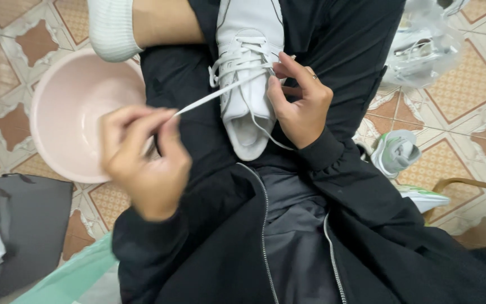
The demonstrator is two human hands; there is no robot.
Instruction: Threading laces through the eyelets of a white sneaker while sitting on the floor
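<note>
Left hand [142, 160] pinches white shoelace [209, 97], pulled taut. Right hand [301, 101] clamps white sneaker [248, 62] on lap. Hands apart; pink basin [68, 112] on floor beside.

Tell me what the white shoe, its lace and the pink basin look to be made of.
Shoe: probably smooth leather or a synthetic look-alike, going by its even matte white surface. Lace: flat woven fabric, pulled taut by the left hand. Basin: likely moulded plastic, with a seamless rounded rim and soft sheen.
</note>
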